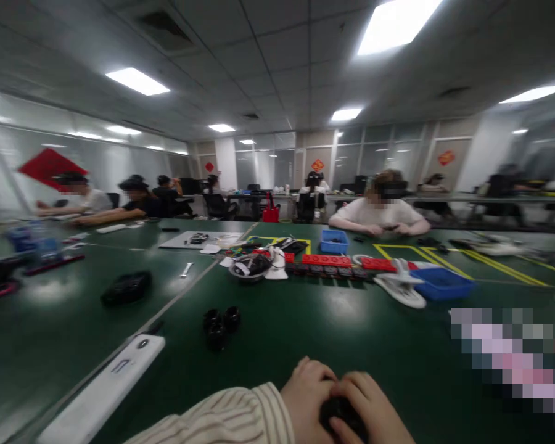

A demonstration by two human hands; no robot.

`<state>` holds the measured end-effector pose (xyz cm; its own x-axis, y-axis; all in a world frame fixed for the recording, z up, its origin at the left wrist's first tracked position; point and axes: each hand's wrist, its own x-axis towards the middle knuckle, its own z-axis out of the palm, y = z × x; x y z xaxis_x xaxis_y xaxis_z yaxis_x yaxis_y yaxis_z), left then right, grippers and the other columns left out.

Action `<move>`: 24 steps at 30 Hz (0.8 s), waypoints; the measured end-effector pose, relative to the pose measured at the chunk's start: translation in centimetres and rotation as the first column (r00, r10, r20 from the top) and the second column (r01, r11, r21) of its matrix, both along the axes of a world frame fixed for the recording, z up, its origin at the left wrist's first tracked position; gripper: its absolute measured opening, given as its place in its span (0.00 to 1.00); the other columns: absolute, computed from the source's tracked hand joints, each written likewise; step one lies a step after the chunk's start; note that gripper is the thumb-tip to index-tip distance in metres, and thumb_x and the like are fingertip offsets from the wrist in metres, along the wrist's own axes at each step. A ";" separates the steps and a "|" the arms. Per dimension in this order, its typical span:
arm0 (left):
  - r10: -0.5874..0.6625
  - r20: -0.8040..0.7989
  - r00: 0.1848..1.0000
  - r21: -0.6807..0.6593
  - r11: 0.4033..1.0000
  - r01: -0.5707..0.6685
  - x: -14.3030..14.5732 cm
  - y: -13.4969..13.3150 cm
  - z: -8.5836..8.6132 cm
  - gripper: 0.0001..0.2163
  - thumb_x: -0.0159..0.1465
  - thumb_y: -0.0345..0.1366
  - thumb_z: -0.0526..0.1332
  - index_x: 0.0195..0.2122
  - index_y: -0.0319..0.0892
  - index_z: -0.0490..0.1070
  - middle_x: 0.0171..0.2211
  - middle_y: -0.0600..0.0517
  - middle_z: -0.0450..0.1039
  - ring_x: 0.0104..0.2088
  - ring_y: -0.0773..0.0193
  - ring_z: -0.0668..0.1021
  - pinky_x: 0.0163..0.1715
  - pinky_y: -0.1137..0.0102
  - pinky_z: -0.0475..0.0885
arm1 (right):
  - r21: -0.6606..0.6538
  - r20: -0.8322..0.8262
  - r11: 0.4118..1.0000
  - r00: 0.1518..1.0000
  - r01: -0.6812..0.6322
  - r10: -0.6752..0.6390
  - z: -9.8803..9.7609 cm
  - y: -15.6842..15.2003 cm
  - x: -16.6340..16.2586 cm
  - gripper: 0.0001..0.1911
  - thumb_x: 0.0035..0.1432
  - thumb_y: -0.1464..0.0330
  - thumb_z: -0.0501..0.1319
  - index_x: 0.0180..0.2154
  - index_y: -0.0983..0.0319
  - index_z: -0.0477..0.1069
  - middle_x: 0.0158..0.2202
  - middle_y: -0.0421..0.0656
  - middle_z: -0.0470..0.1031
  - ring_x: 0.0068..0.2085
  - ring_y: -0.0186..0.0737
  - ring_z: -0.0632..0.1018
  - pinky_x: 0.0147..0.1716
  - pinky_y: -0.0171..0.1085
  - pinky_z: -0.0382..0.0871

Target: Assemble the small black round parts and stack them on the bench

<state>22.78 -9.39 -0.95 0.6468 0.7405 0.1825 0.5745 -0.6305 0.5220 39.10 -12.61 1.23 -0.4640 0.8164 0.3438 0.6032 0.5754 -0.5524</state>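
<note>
Close to the near edge of the green table, my left hand [309, 394] and my right hand [374, 404] come together around a black rounded object [341, 414]. Both have curled fingers that press on it from either side; its kind cannot be made out, as the fingers cover much of it. A cream sleeve with brown stripes covers my left forearm. Ahead and to the left, three small black round pieces [218, 328] sit grouped on the tabletop.
A white power strip [108, 388] lies at left, with a dark blurred object [127, 287] beyond. Mid-table are a bowl of dark parts [250, 269], red blocks [326, 261], a white object [400, 287] and blue trays [441, 283] [334, 241]. A person [379, 213] sits opposite.
</note>
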 end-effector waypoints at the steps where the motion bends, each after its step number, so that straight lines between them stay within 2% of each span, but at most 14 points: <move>1: 0.019 0.026 0.999 0.008 1.000 -0.020 0.0 -0.4 0.5 0.24 0.43 0.42 0.69 0.42 0.46 0.69 0.43 0.50 0.67 0.44 0.54 0.69 0.55 0.54 0.51 | -0.014 0.003 1.000 1.000 0.024 -0.024 0.7 -0.5 -0.2 0.08 0.51 0.68 0.59 0.37 0.59 0.69 0.37 0.44 0.69 0.39 0.42 0.70 0.40 0.39 0.65; 4: -0.004 0.028 1.000 -0.013 1.000 0.005 -0.1 -0.5 1.5 0.22 0.45 0.36 0.67 0.42 0.45 0.69 0.41 0.50 0.67 0.44 0.55 0.69 0.55 0.56 0.52 | -0.032 0.020 0.998 0.998 0.058 -0.057 1.9 -0.9 -0.6 0.11 0.49 0.68 0.62 0.38 0.61 0.68 0.36 0.44 0.68 0.40 0.42 0.68 0.41 0.41 0.63; 7: -0.068 0.003 0.998 0.007 0.998 0.068 -0.2 0.0 1.7 0.20 0.46 0.38 0.66 0.42 0.45 0.68 0.43 0.50 0.67 0.45 0.54 0.68 0.53 0.57 0.55 | 0.000 0.028 0.999 0.999 0.046 -0.046 1.9 -0.8 -0.2 0.14 0.48 0.67 0.64 0.38 0.61 0.69 0.36 0.44 0.68 0.39 0.41 0.67 0.40 0.41 0.61; 12: -0.196 -0.082 0.977 0.009 0.980 0.198 -0.9 1.3 1.4 0.18 0.46 0.43 0.67 0.39 0.46 0.71 0.42 0.50 0.66 0.44 0.53 0.68 0.46 0.59 0.63 | 0.098 -0.021 0.987 0.991 -0.131 0.133 1.6 -0.8 0.0 0.13 0.47 0.72 0.59 0.38 0.61 0.70 0.37 0.43 0.72 0.40 0.42 0.67 0.41 0.41 0.60; 15: -0.217 -0.074 0.973 0.016 0.976 0.219 -1.1 1.8 1.2 0.19 0.45 0.45 0.68 0.38 0.47 0.72 0.43 0.51 0.65 0.44 0.52 0.67 0.47 0.59 0.62 | 0.140 -0.039 0.962 0.970 -0.233 0.241 1.6 -1.0 -0.3 0.12 0.42 0.76 0.53 0.31 0.60 0.70 0.37 0.41 0.73 0.42 0.40 0.68 0.46 0.41 0.58; 17: -0.223 -0.054 0.973 0.030 0.974 0.224 -1.2 1.9 0.9 0.24 0.43 0.46 0.69 0.41 0.46 0.70 0.43 0.50 0.65 0.44 0.52 0.68 0.48 0.59 0.62 | 0.147 -0.020 0.950 0.960 -0.275 0.281 1.6 -1.2 -0.5 0.09 0.41 0.75 0.52 0.26 0.60 0.68 0.35 0.39 0.74 0.43 0.39 0.69 0.52 0.43 0.52; 19: -0.218 -0.031 0.976 0.042 0.975 0.219 -1.2 1.9 0.7 0.29 0.42 0.44 0.70 0.45 0.45 0.67 0.43 0.50 0.66 0.44 0.53 0.68 0.49 0.59 0.61 | 0.151 -0.007 0.941 0.951 -0.304 0.308 1.8 -1.5 -0.5 0.08 0.40 0.74 0.51 0.24 0.60 0.67 0.33 0.38 0.74 0.45 0.38 0.69 0.57 0.46 0.42; 21: -0.239 -0.033 0.970 0.047 0.969 0.241 -1.2 1.9 0.6 0.29 0.44 0.44 0.69 0.47 0.44 0.65 0.44 0.49 0.66 0.45 0.53 0.68 0.50 0.58 0.59 | 0.168 -0.015 0.939 0.952 -0.300 0.307 1.9 -1.7 -0.4 0.10 0.41 0.73 0.51 0.27 0.59 0.68 0.35 0.37 0.74 0.48 0.39 0.67 0.58 0.48 0.33; 22: -0.258 -0.038 0.965 0.046 0.965 0.260 -1.3 1.9 0.6 0.29 0.45 0.45 0.68 0.48 0.45 0.64 0.45 0.49 0.66 0.47 0.52 0.67 0.51 0.57 0.58 | 0.181 -0.027 0.943 0.957 -0.279 0.288 2.0 -1.7 -0.4 0.11 0.42 0.73 0.51 0.30 0.58 0.68 0.37 0.37 0.74 0.49 0.40 0.66 0.58 0.48 0.33; 24: -0.274 -0.040 0.961 0.035 0.961 0.275 -1.4 1.8 0.7 0.31 0.46 0.47 0.67 0.50 0.46 0.61 0.50 0.48 0.63 0.50 0.50 0.65 0.53 0.54 0.54 | 0.199 -0.066 0.960 0.975 -0.195 0.212 2.0 -1.7 -0.2 0.12 0.46 0.69 0.53 0.35 0.59 0.68 0.41 0.40 0.72 0.49 0.42 0.66 0.57 0.49 0.38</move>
